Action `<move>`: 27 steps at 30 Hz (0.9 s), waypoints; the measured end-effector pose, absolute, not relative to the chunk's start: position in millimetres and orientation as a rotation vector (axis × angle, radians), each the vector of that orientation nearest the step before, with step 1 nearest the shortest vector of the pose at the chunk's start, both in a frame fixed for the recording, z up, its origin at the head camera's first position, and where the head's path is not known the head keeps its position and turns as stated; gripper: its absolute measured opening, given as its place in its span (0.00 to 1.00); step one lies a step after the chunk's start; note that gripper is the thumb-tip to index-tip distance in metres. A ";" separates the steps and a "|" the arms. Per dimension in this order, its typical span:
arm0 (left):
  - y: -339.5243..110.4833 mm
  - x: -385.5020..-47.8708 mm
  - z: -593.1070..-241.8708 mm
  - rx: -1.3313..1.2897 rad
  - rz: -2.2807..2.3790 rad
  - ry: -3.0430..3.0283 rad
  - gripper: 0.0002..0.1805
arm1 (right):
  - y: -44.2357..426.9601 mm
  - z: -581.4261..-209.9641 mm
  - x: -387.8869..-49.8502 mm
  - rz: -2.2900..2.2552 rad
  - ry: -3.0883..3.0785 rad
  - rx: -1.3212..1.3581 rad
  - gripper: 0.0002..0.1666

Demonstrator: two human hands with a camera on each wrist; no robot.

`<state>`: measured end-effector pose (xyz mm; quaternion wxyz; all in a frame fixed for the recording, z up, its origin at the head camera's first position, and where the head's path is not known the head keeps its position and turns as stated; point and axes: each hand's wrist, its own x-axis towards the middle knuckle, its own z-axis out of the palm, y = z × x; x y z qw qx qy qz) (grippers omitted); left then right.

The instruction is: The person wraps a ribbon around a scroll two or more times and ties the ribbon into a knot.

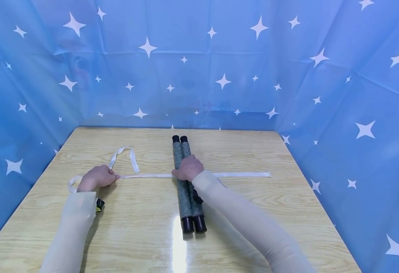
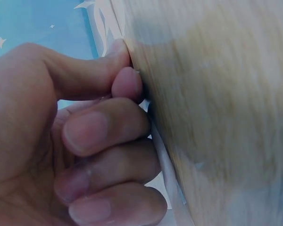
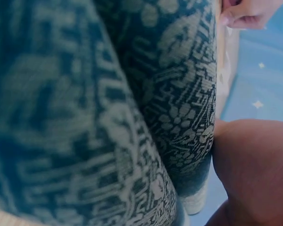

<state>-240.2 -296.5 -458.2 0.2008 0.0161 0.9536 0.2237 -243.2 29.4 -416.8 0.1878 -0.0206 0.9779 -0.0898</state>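
A scroll (image 1: 187, 201), rolled as two parallel grey-green patterned rolls with black end caps, lies lengthwise at mid-table. A flat white ribbon (image 1: 145, 176) runs crosswise under it and emerges on both sides. To the left, my left hand (image 1: 98, 177) pinches the ribbon between thumb and index finger, close to the tabletop; the other fingers curl in. My right hand (image 1: 188, 168) grips across the rolls, thumb at their left side, beside the ribbon. In the right wrist view, the patterned rolls (image 3: 179, 89) fill most of the picture; the far fingers are hidden.
The wooden table (image 1: 254, 204) has a blue star-printed curtain (image 1: 186, 68) behind and at both sides. A loose loop of ribbon (image 1: 121, 149) lies beyond my left hand. Something small and black (image 1: 197, 197) hangs at the right roll's side.
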 end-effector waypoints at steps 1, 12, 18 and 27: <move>-296.6 -240.0 -458.2 0.042 0.626 2.664 0.27 | 27.2 -418.2 -243.3 -0.249 2.758 -0.053 0.42; -298.1 -240.5 -459.5 0.038 0.639 2.664 0.27 | 21.1 -423.6 -245.4 -0.142 2.777 -0.068 0.35; -298.3 -240.6 -457.0 0.046 0.640 2.669 0.28 | 22.9 -425.0 -243.9 -0.181 2.787 -0.080 0.35; -297.2 -239.1 -455.9 0.045 0.644 2.656 0.28 | 42.0 -422.2 -257.8 -0.116 2.724 -0.121 0.40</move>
